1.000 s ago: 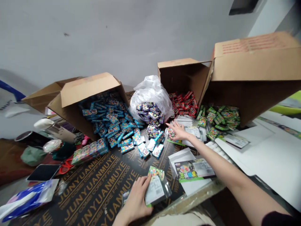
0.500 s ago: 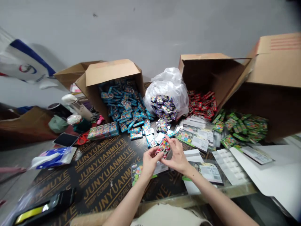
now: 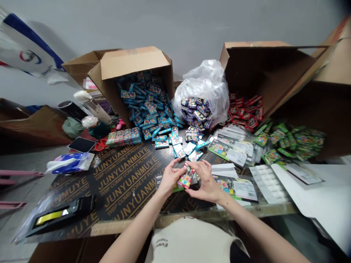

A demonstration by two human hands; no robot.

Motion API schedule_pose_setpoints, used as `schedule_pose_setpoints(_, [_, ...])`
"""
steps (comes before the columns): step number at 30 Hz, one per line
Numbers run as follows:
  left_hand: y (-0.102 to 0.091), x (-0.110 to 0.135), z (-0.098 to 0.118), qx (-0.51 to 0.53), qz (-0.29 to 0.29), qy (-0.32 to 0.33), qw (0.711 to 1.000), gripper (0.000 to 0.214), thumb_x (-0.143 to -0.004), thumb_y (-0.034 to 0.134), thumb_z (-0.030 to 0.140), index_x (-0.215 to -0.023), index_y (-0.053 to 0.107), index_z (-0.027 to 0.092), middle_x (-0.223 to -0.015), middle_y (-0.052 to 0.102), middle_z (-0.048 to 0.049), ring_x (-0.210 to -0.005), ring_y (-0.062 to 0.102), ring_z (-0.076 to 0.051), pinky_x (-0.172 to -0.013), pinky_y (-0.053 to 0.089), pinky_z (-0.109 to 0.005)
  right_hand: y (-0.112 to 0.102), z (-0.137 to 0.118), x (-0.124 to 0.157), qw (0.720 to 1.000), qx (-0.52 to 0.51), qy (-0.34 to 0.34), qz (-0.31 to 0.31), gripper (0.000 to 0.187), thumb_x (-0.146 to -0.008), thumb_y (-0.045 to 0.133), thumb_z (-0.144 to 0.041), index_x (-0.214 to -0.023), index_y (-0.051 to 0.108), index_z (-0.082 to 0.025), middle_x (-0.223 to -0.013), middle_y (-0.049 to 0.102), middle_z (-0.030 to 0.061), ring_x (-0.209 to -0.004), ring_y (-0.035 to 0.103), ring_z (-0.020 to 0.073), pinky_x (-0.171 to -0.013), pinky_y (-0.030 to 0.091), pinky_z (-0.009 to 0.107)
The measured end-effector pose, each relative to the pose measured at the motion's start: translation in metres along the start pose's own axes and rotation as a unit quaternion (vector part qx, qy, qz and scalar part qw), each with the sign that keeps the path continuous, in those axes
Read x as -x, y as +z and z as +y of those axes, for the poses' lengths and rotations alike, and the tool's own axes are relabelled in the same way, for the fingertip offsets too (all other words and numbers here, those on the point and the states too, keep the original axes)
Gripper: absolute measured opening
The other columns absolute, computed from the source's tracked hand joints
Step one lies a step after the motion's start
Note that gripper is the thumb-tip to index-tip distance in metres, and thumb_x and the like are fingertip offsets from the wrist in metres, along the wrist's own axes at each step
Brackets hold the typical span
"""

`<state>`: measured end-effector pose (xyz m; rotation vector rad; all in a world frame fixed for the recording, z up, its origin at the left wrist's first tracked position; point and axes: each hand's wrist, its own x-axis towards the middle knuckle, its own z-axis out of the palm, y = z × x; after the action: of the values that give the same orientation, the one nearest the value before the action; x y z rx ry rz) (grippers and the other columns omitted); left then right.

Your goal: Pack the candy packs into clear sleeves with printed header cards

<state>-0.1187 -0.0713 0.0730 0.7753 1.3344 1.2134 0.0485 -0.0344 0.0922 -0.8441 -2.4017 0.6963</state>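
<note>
"JUNYUANMUYE" ran in repeated gold capitals across a black plywood sheet (image 3: pixel 127 184), with "WBP COMBI CORE F-F PLYWOOD" printed in smaller letters alongside each brand name. Print on the colourful packet (image 3: pixel 186 176) was too small to read. So was the dark lettering on a cream cloth (image 3: pixel 192 241) at the bottom edge and the small text on a white-and-blue bag (image 3: pixel 29 49) at upper left.

Held: a small printed packet (image 3: pixel 187 177) is pinched between the left hand (image 3: pixel 170 178) and right hand (image 3: pixel 204 186);
Surface: a black plywood board (image 3: pixel 128 182) is printed with gold lettering;
Far edge: blue packets (image 3: pixel 148 106), purple packets (image 3: pixel 196 113), red packets (image 3: pixel 244 109) and green packets (image 3: pixel 290 140) are heaped beside tipped cardboard boxes (image 3: pixel 131 64);
</note>
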Motion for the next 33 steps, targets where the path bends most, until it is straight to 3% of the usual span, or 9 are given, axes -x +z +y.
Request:
schedule_pose_setpoints(2, [-0.01,0.002,-0.004,-0.161,-0.015,0.083,0.983,0.074,-0.067,0.065,0.043,-0.129,0.034,0.015,-0.092,0.065,-0.0106,-0.087,0.061,-0.023,-0.08,0.044,-0.038,-0.002,0.01,0.004,0.998,0.016,0.035,0.05,0.072,-0.06,0.06,-0.027,-0.127,0.033,-0.025,-0.122,0.047,0.007,-0.113,0.042,0.0271,-0.101,0.018,0.043])
schedule_pose_setpoints(5, [-0.028,0.006,-0.012,-0.445,-0.074,0.201,0.869,0.092,-0.051,0.075,0.041,-0.132,0.033,0.024,-0.123,0.05,-0.0113,-0.115,0.043,-0.03,-0.1,0.023,-0.051,-0.005,0.032,0.013,0.991,0.046,0.081,0.098,0.068,-0.06,0.055,-0.022,-0.125,0.034,-0.024,-0.122,0.047,0.0079,-0.114,0.042,0.0286,-0.1,0.018,0.044])
schedule_pose_setpoints(8, [-0.037,0.009,-0.022,-0.571,-0.103,0.221,0.784,0.097,-0.051,0.071,0.031,-0.136,0.024,0.023,-0.119,0.051,-0.0096,-0.11,0.045,-0.028,-0.102,0.015,-0.054,-0.005,0.049,0.021,0.99,0.079,0.087,0.08,0.066,-0.062,0.054,-0.021,-0.125,0.034,-0.025,-0.123,0.047,0.0077,-0.116,0.041,0.029,-0.101,0.012,0.047])
schedule_pose_setpoints(13, [-0.044,0.015,-0.022,-0.555,-0.081,0.233,0.795,0.099,-0.058,0.063,0.028,-0.14,0.007,0.019,-0.118,0.051,-0.0092,-0.109,0.046,-0.025,-0.103,0.018,-0.049,-0.008,0.046,0.029,0.997,0.047,0.058,0.0,0.071,-0.063,0.058,-0.026,-0.128,0.031,-0.024,-0.126,0.046,0.0084,-0.119,0.039,0.0271,-0.103,0.009,0.046])
schedule_pose_setpoints(19, [-0.052,0.026,-0.007,-0.527,-0.127,0.228,0.809,0.101,-0.057,0.063,0.022,-0.14,0.006,0.021,-0.126,0.046,-0.0099,-0.114,0.043,-0.026,-0.104,0.018,-0.049,-0.017,0.039,0.023,0.987,-0.073,0.011,-0.142,0.078,-0.063,0.061,-0.03,-0.132,0.027,-0.022,-0.133,0.041,0.0104,-0.123,0.036,0.0273,-0.105,0.008,0.047])
schedule_pose_setpoints(24, [-0.058,0.032,-0.003,-0.486,-0.109,0.186,0.847,0.103,-0.057,0.065,0.022,-0.14,0.003,0.021,-0.124,0.047,-0.0098,-0.113,0.043,-0.026,-0.099,0.028,-0.046,-0.017,0.04,0.019,0.988,-0.105,0.023,-0.11,0.08,-0.06,0.063,-0.027,-0.132,0.027,-0.022,-0.129,0.044,0.0102,-0.12,0.04,0.0272,-0.105,0.005,0.048])
schedule_pose_setpoints(27, [-0.063,0.033,-0.002,-0.468,-0.105,0.17,0.861,0.105,-0.057,0.067,0.022,-0.14,0.003,0.022,-0.124,0.047,-0.0086,-0.112,0.043,-0.026,-0.098,0.031,-0.043,-0.021,0.039,0.016,0.984,-0.146,0.031,-0.092,0.085,-0.059,0.063,-0.025,-0.133,0.023,-0.021,-0.126,0.047,0.0103,-0.118,0.042,0.0261,-0.105,0.015,0.044])
schedule_pose_setpoints(30, [-0.066,0.034,-0.001,-0.46,-0.104,0.16,0.867,0.105,-0.057,0.067,0.02,-0.14,0.003,0.023,-0.126,0.046,-0.008,-0.114,0.042,-0.025,-0.099,0.03,-0.042,-0.03,0.038,0.011,0.976,-0.178,0.023,-0.121,0.088,-0.059,0.063,-0.023,-0.135,0.019,-0.022,-0.127,0.046,0.0088,-0.119,0.041,0.0243,-0.104,0.019,0.04])
schedule_pose_setpoints(33, [-0.065,0.037,0.001,-0.451,-0.138,0.155,0.868,0.105,-0.057,0.067,0.019,-0.14,0.004,0.023,-0.127,0.044,-0.0078,-0.115,0.042,-0.025,-0.099,0.03,-0.041,-0.037,0.033,0.005,0.977,-0.143,-0.002,-0.16,0.086,-0.058,0.063,-0.023,-0.134,0.023,-0.024,-0.13,0.043,0.0073,-0.12,0.039,0.0256,-0.106,0.008,0.044])
